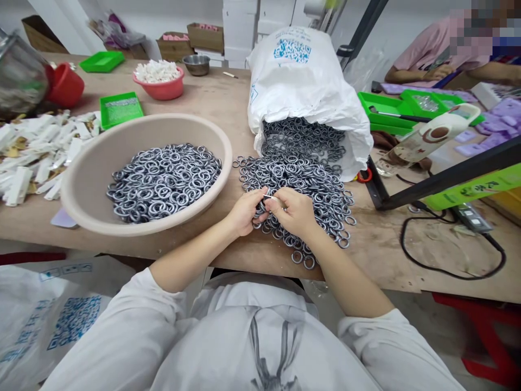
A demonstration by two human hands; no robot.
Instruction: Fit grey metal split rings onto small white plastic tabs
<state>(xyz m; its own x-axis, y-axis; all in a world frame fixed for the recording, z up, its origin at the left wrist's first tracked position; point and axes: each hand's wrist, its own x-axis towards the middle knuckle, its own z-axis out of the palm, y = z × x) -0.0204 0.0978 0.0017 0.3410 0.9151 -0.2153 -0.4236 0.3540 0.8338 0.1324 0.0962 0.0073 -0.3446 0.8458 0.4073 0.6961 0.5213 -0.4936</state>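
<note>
Over the front of a loose heap of grey rings [325, 212], my two hands meet. My left hand [243, 213] is closed around a few grey rings [259, 208], partly hidden by the fingers. My right hand [296, 212] pinches close against them, with its thumb and fingertips together. A thin, light-coloured sliver shows between the fingertips; its kind is too small to tell. Behind the heap, a white woven sack [301, 76] lies with its mouth towards me, and more rings spill out. To the left stands a wide beige basin [85, 179] with many grey rings inside.
White plastic pieces [44, 146] pile up at far left. Green trays [121, 111], a red bowl [163, 91] and a metal bowl [197, 65] stand behind the basin. At right are a black metal frame [380, 195], a bottle [431, 138], a cable and a co-worker.
</note>
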